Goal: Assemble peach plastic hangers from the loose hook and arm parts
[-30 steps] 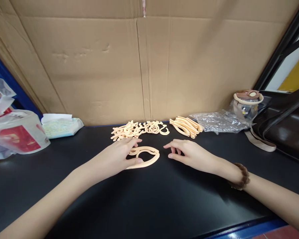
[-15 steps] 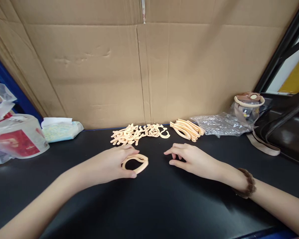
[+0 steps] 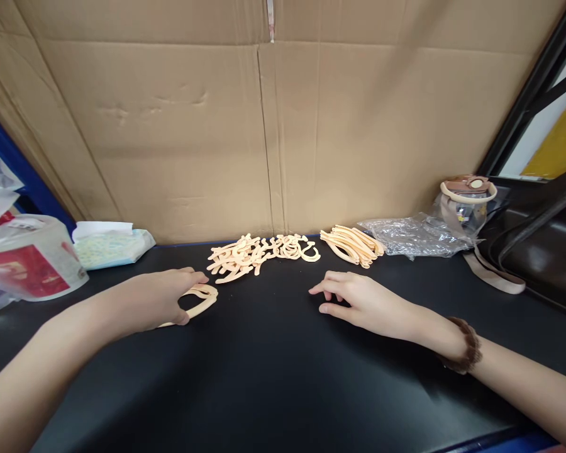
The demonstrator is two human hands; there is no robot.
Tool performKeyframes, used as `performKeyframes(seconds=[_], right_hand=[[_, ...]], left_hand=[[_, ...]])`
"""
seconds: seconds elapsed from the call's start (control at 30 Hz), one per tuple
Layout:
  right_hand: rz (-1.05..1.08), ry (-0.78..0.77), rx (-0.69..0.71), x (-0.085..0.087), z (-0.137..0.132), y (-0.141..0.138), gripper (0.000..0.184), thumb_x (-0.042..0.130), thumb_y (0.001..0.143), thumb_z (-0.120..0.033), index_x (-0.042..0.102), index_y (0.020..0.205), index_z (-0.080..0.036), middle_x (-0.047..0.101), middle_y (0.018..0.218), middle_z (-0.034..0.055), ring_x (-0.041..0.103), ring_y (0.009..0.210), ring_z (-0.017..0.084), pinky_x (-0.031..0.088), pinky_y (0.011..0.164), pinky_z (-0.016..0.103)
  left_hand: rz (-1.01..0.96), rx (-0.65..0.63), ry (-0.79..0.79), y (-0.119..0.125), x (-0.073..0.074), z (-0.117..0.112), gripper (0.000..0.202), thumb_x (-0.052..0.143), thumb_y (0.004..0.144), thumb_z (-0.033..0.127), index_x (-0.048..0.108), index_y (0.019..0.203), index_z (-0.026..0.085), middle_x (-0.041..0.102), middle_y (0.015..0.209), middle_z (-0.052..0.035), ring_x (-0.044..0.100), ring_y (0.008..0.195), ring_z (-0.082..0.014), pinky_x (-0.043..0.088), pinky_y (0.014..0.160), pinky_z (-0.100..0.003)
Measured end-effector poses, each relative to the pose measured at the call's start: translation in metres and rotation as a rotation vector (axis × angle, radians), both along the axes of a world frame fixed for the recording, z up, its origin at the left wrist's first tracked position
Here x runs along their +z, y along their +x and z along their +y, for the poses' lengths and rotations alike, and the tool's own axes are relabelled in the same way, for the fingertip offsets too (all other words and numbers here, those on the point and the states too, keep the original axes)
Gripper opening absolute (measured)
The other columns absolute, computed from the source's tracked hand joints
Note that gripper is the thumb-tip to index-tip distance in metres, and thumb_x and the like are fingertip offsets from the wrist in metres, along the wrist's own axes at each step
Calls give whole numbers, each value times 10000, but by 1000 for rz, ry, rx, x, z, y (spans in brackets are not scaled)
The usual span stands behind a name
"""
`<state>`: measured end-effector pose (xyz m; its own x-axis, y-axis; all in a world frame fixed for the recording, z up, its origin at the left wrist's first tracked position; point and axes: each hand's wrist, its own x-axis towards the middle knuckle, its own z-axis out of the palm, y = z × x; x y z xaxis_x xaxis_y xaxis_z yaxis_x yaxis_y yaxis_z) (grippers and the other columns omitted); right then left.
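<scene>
Left hand point(image 3: 153, 299) sat left of centre, low over the black tabletop point(image 3: 273, 377), thumb and fingers bowed part-way apart and closed about a flat, peach-coloured looped piece point(image 3: 208, 301). Rounded end of the piece pointed right, clear of the fingertips; its other end was hidden under the palm.

Right hand point(image 3: 363, 299), a brown fuzzy band point(image 3: 465, 346) at the wrist, had nothing in its grasp: fingers loosely bent, thumb apart from the index. Whether it rested on the surface, could not tell.

Beyond the hands, along the cardboard point(image 3: 170, 138): a jumbled heap of short peach pieces point(image 3: 238, 257), small hooks point(image 3: 290, 246) just beside it, then a bundle of long curved strips point(image 3: 353, 245). Crinkled clear plastic point(image 3: 410, 236) lay right of the bundle; a soft packet point(image 3: 113, 247) lay far left.
</scene>
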<state>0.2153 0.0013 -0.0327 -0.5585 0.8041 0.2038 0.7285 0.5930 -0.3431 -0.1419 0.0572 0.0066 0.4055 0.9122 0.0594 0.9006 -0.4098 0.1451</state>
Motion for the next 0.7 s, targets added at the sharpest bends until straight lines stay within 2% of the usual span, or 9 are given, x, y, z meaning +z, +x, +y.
performKeyframes(seconds=[0.1, 0.17, 0.2, 0.3, 0.37, 0.47, 0.53, 0.7], right_hand=[[-5, -3, 7, 0, 0, 0, 293, 504, 929, -330, 606, 1179, -216, 608, 950, 33, 593, 854, 177, 475, 761, 309], [-17, 1, 13, 0, -1, 0, 298, 503, 931, -329, 602, 1187, -211, 605, 968, 34, 593, 856, 175, 474, 767, 312], [-24, 4, 16, 0, -1, 0, 299, 503, 931, -328, 600, 1189, -210, 604, 979, 34, 593, 858, 174, 474, 769, 312], [-48, 6, 14, 0, -2, 0, 302, 501, 933, -328, 595, 1194, -210, 600, 1008, 33, 595, 857, 172, 473, 762, 307], [-62, 3, 12, 0, -2, 0, 306, 499, 934, -330, 591, 1200, -211, 600, 1019, 33, 596, 853, 173, 474, 748, 303], [-73, 9, 18, 1, -2, 0, 306, 500, 934, -324, 591, 1203, -208, 599, 1033, 38, 597, 873, 179, 471, 759, 303], [-79, 13, 20, 1, -2, 0, 307, 502, 934, -322, 592, 1204, -206, 599, 1037, 42, 598, 887, 183, 470, 773, 305], [-94, 18, 24, 0, -3, 0, 309, 495, 938, -324, 592, 1205, -205, 600, 1040, 41, 598, 880, 179, 465, 761, 300]], left_hand=[[115, 76, -115, 12, 10, -2, 586, 647, 622, 362, 620, 1195, 238, 609, 1265, -99, 567, 1132, -370, 455, 911, -418], [85, 41, -28, 25, 12, -2, 532, 538, 762, 488, 584, 1206, 198, 602, 1252, -109, 580, 1100, -353, 449, 907, -413], [83, 19, 55, 30, 10, -1, 503, 453, 825, 502, 577, 1191, 180, 600, 1240, -116, 584, 1086, -344, 447, 898, -411], [181, -35, 317, 42, -3, 6, 430, 306, 904, 353, 551, 1186, 139, 595, 1221, -139, 573, 1093, -319, 434, 896, -421], [286, -41, 406, 46, -13, 11, 410, 285, 899, 247, 548, 1188, 123, 629, 1153, -150, 601, 1044, -308, 440, 870, -423], [432, 4, 403, 50, -20, 12, 367, 277, 892, 167, 608, 1043, 120, 676, 982, -148, 649, 902, -307, 459, 779, -412], [466, 61, 379, 54, -18, 8, 352, 278, 897, 158, 622, 964, 126, 673, 959, -145, 657, 862, -307, 465, 703, -388], [294, 204, 379, 61, -8, -3, 390, 265, 936, 233, 623, 1062, 145, 662, 1067, -124, 657, 898, -314, 457, 604, -355]])
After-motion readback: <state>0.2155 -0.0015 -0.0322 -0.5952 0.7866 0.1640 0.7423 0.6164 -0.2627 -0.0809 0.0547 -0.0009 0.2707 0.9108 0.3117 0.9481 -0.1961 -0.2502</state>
